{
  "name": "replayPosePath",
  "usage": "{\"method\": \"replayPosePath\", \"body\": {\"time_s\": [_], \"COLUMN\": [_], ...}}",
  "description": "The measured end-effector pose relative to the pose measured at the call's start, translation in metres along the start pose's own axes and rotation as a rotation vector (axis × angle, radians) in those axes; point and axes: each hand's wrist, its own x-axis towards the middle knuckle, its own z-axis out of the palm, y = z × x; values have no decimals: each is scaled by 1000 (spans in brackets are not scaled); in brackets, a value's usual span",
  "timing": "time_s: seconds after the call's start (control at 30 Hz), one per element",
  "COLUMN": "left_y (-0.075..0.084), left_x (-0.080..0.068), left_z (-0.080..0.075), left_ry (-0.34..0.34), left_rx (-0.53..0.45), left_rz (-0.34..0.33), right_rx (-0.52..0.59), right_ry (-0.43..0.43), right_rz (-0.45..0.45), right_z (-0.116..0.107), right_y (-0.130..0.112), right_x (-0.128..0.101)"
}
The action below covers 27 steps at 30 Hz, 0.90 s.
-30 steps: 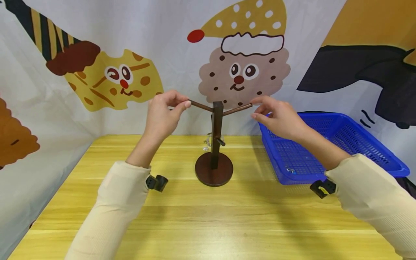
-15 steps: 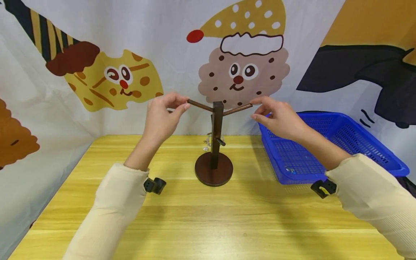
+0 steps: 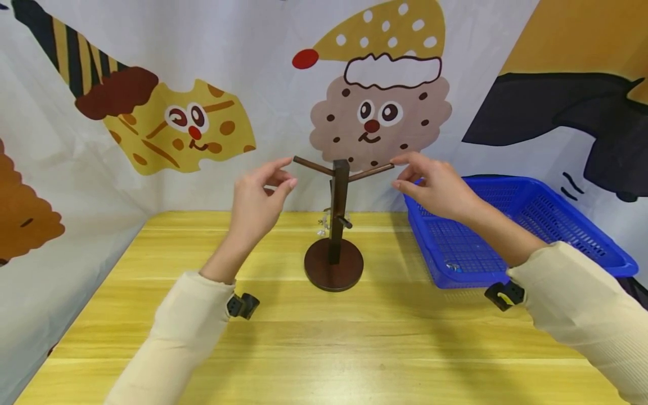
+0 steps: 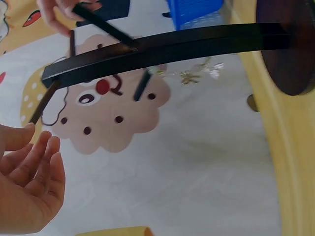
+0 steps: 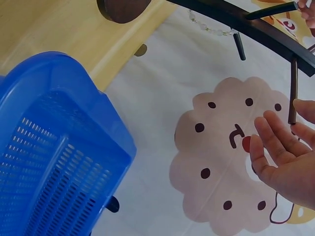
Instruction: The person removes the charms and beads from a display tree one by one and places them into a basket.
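Nearest you, both cream sleeves reach forward over the yellow counter [image 3: 324, 332]. Your left hand [image 3: 260, 194] is released: its fingers are loosely spread and hold nothing, close to the tip of the left peg [image 3: 312, 165] but apart from it in the left wrist view. Your right hand [image 3: 437, 183] sits at the tip of the right peg [image 3: 371, 171]; its fingertips look to touch or lightly pinch the end, but in the right wrist view the fingers are fairly straight, so I cannot tell whether the grip is truly closed.

The dark wooden stand [image 3: 338, 211] is upright on its round base [image 3: 333, 271] in the middle of the counter, and a clear bead string [image 3: 322, 223] hangs from a lower peg behind the post.

The risk here is tipping: the stand is tall on a small base, and with only one hand on it, any sideways pull on the right peg could rock it left. A brush from your left fingers could do the same. If it leans, the bead string may slip off its peg. The blue basket [image 3: 531, 214] stands close on the right, so a wide elbow swing could knock it.
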Motion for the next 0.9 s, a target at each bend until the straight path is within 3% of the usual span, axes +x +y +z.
{"method": "replayPosePath", "body": {"time_s": [0.43, 0.6, 0.9], "left_y": [-1, 3, 10], "left_x": [-26, -34, -40], "left_z": [32, 40, 53], "left_ry": [-282, -326, -332], "left_rx": [47, 26, -39], "left_rz": [20, 17, 65], "right_rx": [-10, -19, -19], "right_ry": [8, 12, 13], "right_rz": [-9, -15, -12], "right_z": [2, 2, 3], "right_y": [3, 3, 4], "right_x": [0, -1, -1]}}
